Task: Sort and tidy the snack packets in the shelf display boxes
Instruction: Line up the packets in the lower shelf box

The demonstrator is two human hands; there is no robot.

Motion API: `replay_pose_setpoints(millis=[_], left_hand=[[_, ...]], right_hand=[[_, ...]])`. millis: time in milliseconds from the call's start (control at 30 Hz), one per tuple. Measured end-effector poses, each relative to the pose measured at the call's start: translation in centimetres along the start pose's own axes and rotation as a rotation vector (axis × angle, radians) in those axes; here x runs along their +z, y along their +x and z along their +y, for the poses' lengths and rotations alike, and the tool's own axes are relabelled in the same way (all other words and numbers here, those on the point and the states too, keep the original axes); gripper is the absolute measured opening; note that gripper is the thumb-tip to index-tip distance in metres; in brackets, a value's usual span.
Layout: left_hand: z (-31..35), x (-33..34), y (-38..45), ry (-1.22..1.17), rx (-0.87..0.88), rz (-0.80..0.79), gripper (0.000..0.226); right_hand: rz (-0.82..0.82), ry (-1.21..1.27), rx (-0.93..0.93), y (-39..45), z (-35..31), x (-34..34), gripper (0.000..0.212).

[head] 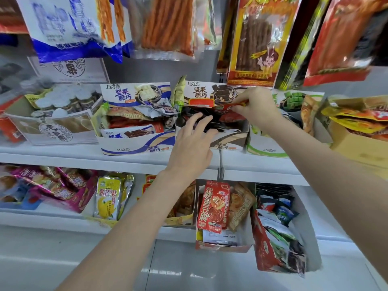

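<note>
**Both hands at the brown-trimmed display box, upper shelf**

Right hand (257, 106) pinches a thin red foil snack packet (238, 105) between thumb and fingertips, holding it at the upper right of the brown-and-white cardboard display box (227, 141), just in front of the box's upright back panel. Left hand (190, 148) reaches in over the box's front lip, fingers straight and spread, grasping nothing, fingertips over the dark wrapped packets (212, 122) lying jumbled inside. The box stands on the white metal shelf (63, 153), between a blue-and-white cardboard display box (134, 147) on its left, stuffed with mixed red and blue packets, and a green-and-white cardboard display box (266, 151) on its right. Large hanging snack bags (252, 43) fill the row above. On the lower shelf stands a red tofu packet (214, 205) upright in an open carton.
</note>
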State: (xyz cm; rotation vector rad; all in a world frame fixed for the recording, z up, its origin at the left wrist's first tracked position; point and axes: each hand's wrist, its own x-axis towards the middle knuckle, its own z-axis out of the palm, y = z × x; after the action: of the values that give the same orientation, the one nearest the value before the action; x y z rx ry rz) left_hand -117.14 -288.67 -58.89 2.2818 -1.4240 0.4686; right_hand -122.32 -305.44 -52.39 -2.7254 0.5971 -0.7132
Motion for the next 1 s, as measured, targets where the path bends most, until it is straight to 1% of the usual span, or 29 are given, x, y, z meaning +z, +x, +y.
replay_pose_setpoints(millis=[67, 200, 267, 333, 433, 467, 500, 533, 567, 633, 700, 733, 767, 800, 867, 933, 1000], left_hand=[[-0.1, 0.0, 0.0, 0.008, 0.002, 0.001, 0.038], [0.1, -0.3, -0.3, 0.045, -0.013, -0.078, 0.042], [0.4, -0.4, -0.4, 0.064, -0.024, -0.126, 0.045], [0.5, -0.7, -0.3, 0.023, -0.017, -0.086, 0.045], [1.3, -2.4, -0.2, -0.225, -0.054, 0.159, 0.038], [1.7, -3.2, -0.3, -0.333, -0.089, 0.212, 0.035], [2.2, -3.9, -0.5, -0.452, -0.119, 0.226, 0.032], [2.7, -4.7, -0.9, -0.579, -0.142, 0.201, 0.031], [3.3, -5.4, -1.4, -0.702, -0.156, 0.142, 0.031], [4.3, -6.3, -2.9, -0.871, -0.146, -0.044, 0.04], [5.1, -6.0, -4.4, -0.957, -0.137, -0.255, 0.051], [5.4, -5.6, -5.0, -0.985, -0.157, -0.339, 0.053], [5.7, -5.1, -5.7, -1.0, -0.2, -0.397, 0.05], [5.9, -4.6, -6.2, -0.995, -0.259, -0.43, 0.043], [6.0, -3.9, -7.0, -0.949, -0.352, -0.449, 0.031], [6.0, -3.4, -7.4, -0.902, -0.366, -0.444, 0.029], [5.8, -3.3, -7.6, -0.86, -0.368, -0.436, 0.027]], right_hand=[[0.098, 0.01, 0.021, -0.3, -0.2, -0.8, 0.023], [0.399, 0.138, 0.105, -0.9, -0.3, -4.2, 0.022], [0.469, 0.184, 0.13, -1.6, -0.3, -6.3, 0.022], [0.486, 0.199, 0.106, -2.8, -0.5, -8.2, 0.021], [0.439, 0.218, 0.066, -5.9, -0.8, -10.6, 0.017], [0.418, 0.228, 0.064, -7.1, -0.8, -11.1, 0.015], [0.404, 0.242, 0.062, -8.3, -0.9, -11.4, 0.011], [0.39, 0.269, 0.06, -9.5, -0.9, -11.6, 0.006], [0.366, 0.31, 0.062, -10.7, -0.8, -11.6, 0.003], [0.252, 0.408, 0.093, -12.8, -0.8, -10.8, 0.003], [0.084, 0.369, 0.11, -14.5, -0.9, -9.0, 0.01], [0.017, 0.324, 0.108, -15.1, -1.0, -7.8, 0.014], [-0.025, 0.313, 0.119, -15.6, -1.0, -6.7, 0.015], [-0.054, 0.348, 0.146, -16.1, -1.1, -5.7, 0.013], [-0.093, 0.502, 0.238, -16.8, -1.1, -4.4, 0.007], [-0.125, 0.622, 0.291, -17.3, -0.9, -3.7, 0.004], [-0.158, 0.697, 0.273, -17.5, -0.9, -3.4, 0.011]])
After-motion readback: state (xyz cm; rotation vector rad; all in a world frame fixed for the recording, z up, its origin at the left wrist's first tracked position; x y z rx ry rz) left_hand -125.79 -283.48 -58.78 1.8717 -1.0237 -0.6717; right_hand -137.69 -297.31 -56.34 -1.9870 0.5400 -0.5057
